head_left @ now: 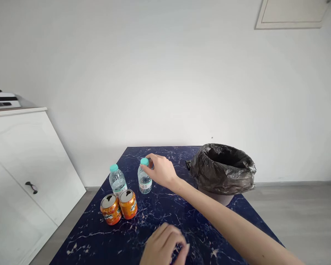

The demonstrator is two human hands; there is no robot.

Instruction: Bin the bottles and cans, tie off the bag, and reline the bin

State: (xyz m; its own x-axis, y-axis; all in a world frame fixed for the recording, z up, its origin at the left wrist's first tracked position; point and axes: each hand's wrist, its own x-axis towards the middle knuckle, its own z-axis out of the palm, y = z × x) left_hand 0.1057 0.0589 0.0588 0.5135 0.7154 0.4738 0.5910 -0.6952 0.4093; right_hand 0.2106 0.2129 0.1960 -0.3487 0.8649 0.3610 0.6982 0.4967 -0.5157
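Observation:
My right hand [162,170] reaches across the dark blue marbled table [165,221] and closes its fingers round the neck of a small clear water bottle with a teal cap [145,178], which stands upright. A second such bottle [117,179] stands to its left. Two orange drink cans [110,209] [128,204] stand side by side in front of the bottles. My left hand [165,246] rests low on the table near the front edge, fingers curled under, with nothing visible in it.
A bin lined with a black bag [222,171] stands on the table's far right. A white cabinet [24,173] with a dark handle stands to the left. A white wall is behind, grey floor to the right.

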